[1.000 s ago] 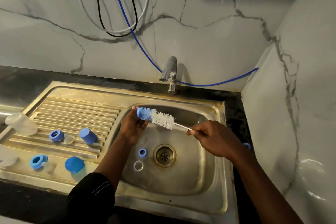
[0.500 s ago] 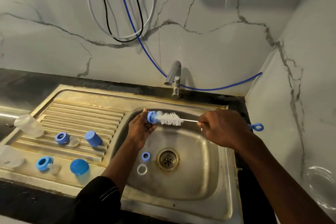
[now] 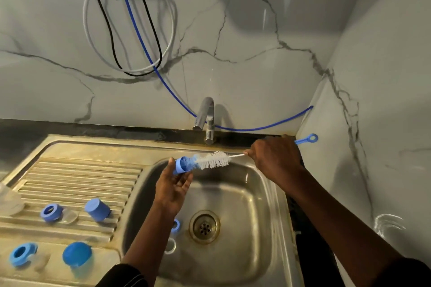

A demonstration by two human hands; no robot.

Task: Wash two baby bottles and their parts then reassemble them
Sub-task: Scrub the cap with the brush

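Note:
My left hand (image 3: 173, 189) holds a small blue cap (image 3: 183, 165) over the sink basin (image 3: 256, 193), pinched by thumb and fingers. My right hand (image 3: 275, 158) grips the wire handle of a white bottle brush (image 3: 213, 159); its blue tip sits in the cap. The brush's blue loop end (image 3: 307, 139) sticks out past my right hand. In the basin lie a blue ring (image 3: 176, 226) and a clear ring (image 3: 170, 246). On the drainboard (image 3: 81, 170) rest two blue collars (image 3: 51, 212) (image 3: 22, 254) with clear teats, and two blue caps (image 3: 97, 209) (image 3: 77, 254).
A steel tap (image 3: 206, 115) stands behind the basin. The drain (image 3: 204, 226) is in the basin's middle. Cables and a blue hose (image 3: 140, 37) hang on the marble wall. A clear bottle (image 3: 9, 198) lies at the drainboard's left edge.
The camera has tilted up, and both hands sit higher toward the tap. The brush has slid outward, with more bristles showing outside the cap.

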